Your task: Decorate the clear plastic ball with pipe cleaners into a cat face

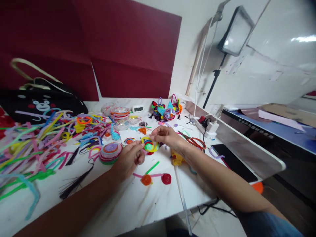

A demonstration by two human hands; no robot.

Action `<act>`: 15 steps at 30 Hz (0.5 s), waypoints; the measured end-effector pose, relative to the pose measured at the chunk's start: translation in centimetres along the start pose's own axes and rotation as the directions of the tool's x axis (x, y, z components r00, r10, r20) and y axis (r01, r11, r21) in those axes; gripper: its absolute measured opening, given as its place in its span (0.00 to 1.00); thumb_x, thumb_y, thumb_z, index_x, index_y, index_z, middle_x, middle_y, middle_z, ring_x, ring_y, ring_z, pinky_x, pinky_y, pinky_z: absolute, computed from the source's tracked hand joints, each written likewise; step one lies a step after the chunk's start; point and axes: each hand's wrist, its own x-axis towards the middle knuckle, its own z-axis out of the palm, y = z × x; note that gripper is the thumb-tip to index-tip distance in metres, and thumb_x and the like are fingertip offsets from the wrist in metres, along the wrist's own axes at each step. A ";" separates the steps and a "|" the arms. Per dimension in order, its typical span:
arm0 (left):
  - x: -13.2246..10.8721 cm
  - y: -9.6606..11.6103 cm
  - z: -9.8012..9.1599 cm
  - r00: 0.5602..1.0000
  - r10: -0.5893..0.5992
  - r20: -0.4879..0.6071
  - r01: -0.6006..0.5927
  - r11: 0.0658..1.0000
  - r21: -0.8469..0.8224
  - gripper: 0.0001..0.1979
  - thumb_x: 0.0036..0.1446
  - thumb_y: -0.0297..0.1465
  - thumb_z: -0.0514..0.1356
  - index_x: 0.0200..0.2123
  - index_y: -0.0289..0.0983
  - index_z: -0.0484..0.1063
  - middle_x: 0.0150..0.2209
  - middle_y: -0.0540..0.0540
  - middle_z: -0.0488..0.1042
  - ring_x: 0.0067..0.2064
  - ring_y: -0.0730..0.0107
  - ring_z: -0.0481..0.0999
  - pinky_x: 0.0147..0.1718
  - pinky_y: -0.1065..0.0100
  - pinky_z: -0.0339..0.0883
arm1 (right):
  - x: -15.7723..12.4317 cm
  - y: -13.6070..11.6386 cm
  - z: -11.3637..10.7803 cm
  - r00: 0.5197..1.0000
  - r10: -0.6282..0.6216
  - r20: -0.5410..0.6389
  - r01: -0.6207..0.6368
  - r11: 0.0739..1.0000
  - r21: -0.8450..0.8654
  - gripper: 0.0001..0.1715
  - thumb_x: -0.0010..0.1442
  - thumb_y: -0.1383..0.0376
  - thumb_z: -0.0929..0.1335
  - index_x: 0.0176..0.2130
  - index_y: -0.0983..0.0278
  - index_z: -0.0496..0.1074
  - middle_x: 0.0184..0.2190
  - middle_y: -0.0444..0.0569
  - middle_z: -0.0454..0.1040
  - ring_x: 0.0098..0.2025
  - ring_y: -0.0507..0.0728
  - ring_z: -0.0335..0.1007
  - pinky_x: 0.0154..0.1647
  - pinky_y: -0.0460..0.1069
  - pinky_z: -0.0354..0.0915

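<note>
Above the white table, both hands hold a small coil of yellow, green, blue and red pipe cleaners [148,146]. My left hand [129,156] pinches its left edge, while my right hand [166,136] has closed fingers at its upper right. Below them lies a pink pipe cleaner with an orange coil [146,179] and a red coil [166,178], a green piece [152,167] beside it. A stack of round coiled discs [111,152] sits left of my left hand. Under my right forearm, partly hidden, is a yellow tool [176,158] with a long clear stick.
Loose pipe cleaners [44,138] are heaped on the left, near a black bag [41,102]. Orange-handled scissors [195,141], a phone [234,163] and a power strip [206,130] lie to the right. Finished colourful pieces [166,110] and a small clock [137,108] stand at the back.
</note>
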 end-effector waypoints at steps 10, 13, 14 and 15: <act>0.2 1.7 -0.1 0.998 -0.050 -0.041 0.046 0.994 -0.104 0.09 0.56 0.29 0.59 0.26 0.38 0.60 0.15 0.59 0.59 0.12 0.83 0.55 0.12 0.77 0.48 | -3.9 0.0 -4.3 0.984 -0.104 -0.147 0.083 0.986 -0.146 0.13 0.46 0.60 0.74 0.31 0.65 0.73 0.27 0.44 0.74 0.31 0.52 0.68 0.34 0.48 0.61; 0.4 2.0 -0.3 0.998 -0.058 -0.032 0.053 0.991 -0.126 0.09 0.60 0.29 0.55 0.26 0.38 0.59 0.15 0.59 0.59 0.12 0.83 0.55 0.12 0.78 0.48 | -5.1 1.2 -5.1 0.981 -0.138 -0.137 0.108 0.973 -0.204 0.12 0.49 0.59 0.72 0.31 0.65 0.72 0.27 0.44 0.74 0.29 0.53 0.68 0.32 0.48 0.61; 0.4 2.0 -0.3 0.998 -0.060 -0.032 0.055 0.990 -0.128 0.10 0.60 0.29 0.54 0.26 0.38 0.59 0.15 0.58 0.59 0.12 0.83 0.55 0.12 0.77 0.48 | -5.4 1.6 -5.2 0.981 -0.150 -0.125 0.118 0.966 -0.232 0.12 0.50 0.59 0.72 0.31 0.65 0.72 0.27 0.45 0.74 0.29 0.53 0.68 0.32 0.48 0.61; 0.5 2.0 -0.3 0.998 -0.062 -0.033 0.058 0.990 -0.127 0.11 0.61 0.29 0.54 0.25 0.37 0.58 0.15 0.58 0.59 0.12 0.84 0.55 0.12 0.77 0.48 | -5.6 1.8 -5.2 0.980 -0.165 -0.110 0.131 0.955 -0.267 0.12 0.51 0.59 0.71 0.32 0.65 0.73 0.27 0.45 0.74 0.30 0.54 0.68 0.32 0.48 0.62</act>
